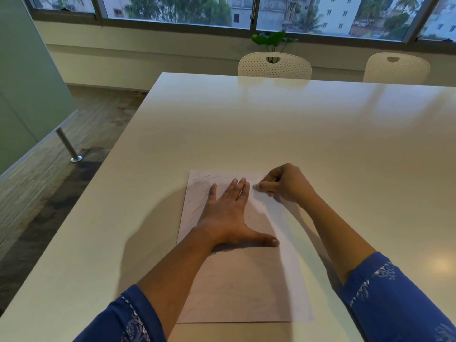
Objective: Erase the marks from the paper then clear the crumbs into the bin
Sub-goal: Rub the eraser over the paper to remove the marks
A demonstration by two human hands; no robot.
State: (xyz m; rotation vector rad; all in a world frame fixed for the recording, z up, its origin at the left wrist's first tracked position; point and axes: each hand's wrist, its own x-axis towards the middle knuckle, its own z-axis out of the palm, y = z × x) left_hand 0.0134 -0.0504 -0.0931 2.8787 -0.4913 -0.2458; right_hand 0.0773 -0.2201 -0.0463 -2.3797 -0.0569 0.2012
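Observation:
A white sheet of paper (246,287) lies on the white table (271,124) in front of me, with faint pencil marks near its far edge and a few small dark specks around its middle. My left hand (229,215) lies flat on the paper's upper half, fingers straight and thumb spread to the right. My right hand (283,185) sits at the paper's far right corner with its fingers curled, pinching a small pale eraser (256,186) against the sheet; most of the eraser is hidden by the fingers. No bin is in view.
Two white perforated chairs (274,65) (396,67) stand at the table's far side, with a green plant (272,41) behind them under the window. The table's left edge drops to the floor, where a metal leg (67,145) stands.

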